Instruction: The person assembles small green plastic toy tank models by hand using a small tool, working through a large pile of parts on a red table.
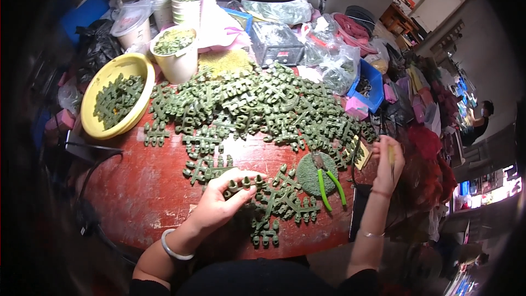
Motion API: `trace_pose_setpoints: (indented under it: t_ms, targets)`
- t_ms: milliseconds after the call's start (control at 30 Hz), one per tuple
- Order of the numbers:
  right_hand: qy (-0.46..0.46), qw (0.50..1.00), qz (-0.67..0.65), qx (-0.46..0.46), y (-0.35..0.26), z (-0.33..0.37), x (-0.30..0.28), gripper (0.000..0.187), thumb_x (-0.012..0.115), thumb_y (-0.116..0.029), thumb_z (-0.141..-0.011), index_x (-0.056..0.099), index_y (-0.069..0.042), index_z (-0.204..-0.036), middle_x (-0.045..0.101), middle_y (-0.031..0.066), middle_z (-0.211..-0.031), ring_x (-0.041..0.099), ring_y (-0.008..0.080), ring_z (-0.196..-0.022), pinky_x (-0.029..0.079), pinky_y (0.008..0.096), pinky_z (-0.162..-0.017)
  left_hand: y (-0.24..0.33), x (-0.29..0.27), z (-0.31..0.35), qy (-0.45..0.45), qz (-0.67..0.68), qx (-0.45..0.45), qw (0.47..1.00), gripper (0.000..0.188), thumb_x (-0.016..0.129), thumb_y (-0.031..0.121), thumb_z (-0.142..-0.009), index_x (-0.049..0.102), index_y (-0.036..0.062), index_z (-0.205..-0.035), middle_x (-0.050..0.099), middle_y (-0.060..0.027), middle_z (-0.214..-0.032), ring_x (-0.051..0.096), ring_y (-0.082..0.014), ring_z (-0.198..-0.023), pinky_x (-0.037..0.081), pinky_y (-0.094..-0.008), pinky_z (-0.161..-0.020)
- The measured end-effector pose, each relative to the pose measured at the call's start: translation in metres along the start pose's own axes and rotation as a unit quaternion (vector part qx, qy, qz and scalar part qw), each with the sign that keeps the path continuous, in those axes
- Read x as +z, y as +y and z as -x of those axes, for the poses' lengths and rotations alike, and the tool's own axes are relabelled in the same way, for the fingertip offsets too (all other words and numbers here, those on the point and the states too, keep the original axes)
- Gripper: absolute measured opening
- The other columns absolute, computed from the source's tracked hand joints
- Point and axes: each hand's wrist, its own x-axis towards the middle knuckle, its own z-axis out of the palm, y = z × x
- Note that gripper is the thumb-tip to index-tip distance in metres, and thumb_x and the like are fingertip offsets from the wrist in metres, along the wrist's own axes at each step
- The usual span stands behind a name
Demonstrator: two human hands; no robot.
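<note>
Between the thumb and fingers of my left hand [219, 200] is a dark green knobbed piece [246, 182], held just above the near part of the red table. My right hand [388, 164], off to the right, is closed on a thin pen-like tool [390, 155] with a yellowish handle; a dark end points up from it. Several similar green branched pieces [279, 200] lie beside my left hand. A large heap of them [257, 96] spreads across the middle of the table. Cutting pliers with bright green handles [323, 183] rest on a round green pad [308, 175].
At the left stands a yellow basin [143, 85] with more green pieces inside. White buckets [178, 66] line the back left, near a black box-shaped device [278, 44]. A blue bin [372, 90] and a pink block [356, 108] sit right of the heap. Another person [481, 120] is far right.
</note>
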Motion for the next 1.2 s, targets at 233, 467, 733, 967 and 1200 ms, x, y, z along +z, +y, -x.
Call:
trace_pose_setpoints:
  t_ms: [233, 467, 733, 967, 1200]
  targets:
    - [0.056, 0.853, 0.491, -0.168, 0.145, -0.063, -0.076, 0.028, 0.077, -0.023, -0.084, 0.065, -0.004, -0.1, 0.067, 0.0195, -0.087, 0.065, 0.0375, -0.081, 0.053, 0.0415, -0.071, -0.005, 0.001, -0.006, -0.037, 0.053, 0.002, 0.998, 0.027, 0.065, 0.013, -0.095, 0.068, 0.0086, -0.122, 0.058, 0.008, -0.077, 0.046, 0.0003, -0.062, 0.036, -0.0175, -0.056]
    - [0.141, 0.875, 0.398, -0.236, 0.133, -0.073, -0.078, 0.027, 0.073, -0.021, -0.089, 0.066, 0.001, -0.105, 0.065, 0.0222, -0.084, 0.064, 0.0386, -0.078, 0.052, 0.0375, -0.071, -0.013, -0.002, -0.005, -0.022, 0.034, 0.041, 0.998, 0.027, 0.065, 0.009, -0.094, 0.068, 0.0084, -0.121, 0.059, 0.0077, -0.081, 0.045, 0.001, -0.063, 0.036, -0.0173, -0.057]
    - [-0.092, 0.902, 0.281, -0.314, -0.062, 0.049, -0.034, 0.023, 0.075, -0.008, -0.085, 0.068, 0.0, -0.106, 0.07, 0.0143, -0.094, 0.068, 0.0264, -0.083, 0.054, 0.0339, -0.076, -0.011, -0.002, -0.005, -0.002, -0.097, 0.147, 0.984, 0.026, 0.066, 0.004, -0.089, 0.07, 0.0063, -0.115, 0.061, 0.0013, -0.09, 0.053, -0.0077, -0.083, 0.042, -0.0247, -0.079]
    - [-0.193, 0.878, 0.343, -0.272, -0.075, 0.103, -0.016, 0.026, 0.079, -0.004, -0.076, 0.068, -0.003, -0.1, 0.059, 0.012, -0.077, 0.06, 0.0294, -0.066, 0.048, 0.0358, -0.06, -0.012, -0.001, -0.007, -0.022, -0.12, 0.143, 0.982, 0.026, 0.065, 0.006, -0.09, 0.07, 0.0066, -0.116, 0.059, 0.0007, -0.088, 0.052, -0.0082, -0.082, 0.042, -0.0252, -0.079]
    - [-0.186, 0.87, 0.358, -0.282, -0.069, 0.107, -0.013, 0.026, 0.079, -0.001, -0.076, 0.067, -0.002, -0.099, 0.06, 0.0125, -0.077, 0.06, 0.03, -0.067, 0.047, 0.0362, -0.06, -0.012, 0.0, -0.005, -0.01, -0.095, 0.136, 0.986, 0.026, 0.065, 0.006, -0.09, 0.07, 0.0065, -0.116, 0.059, 0.0009, -0.088, 0.052, -0.0078, -0.082, 0.042, -0.025, -0.079]
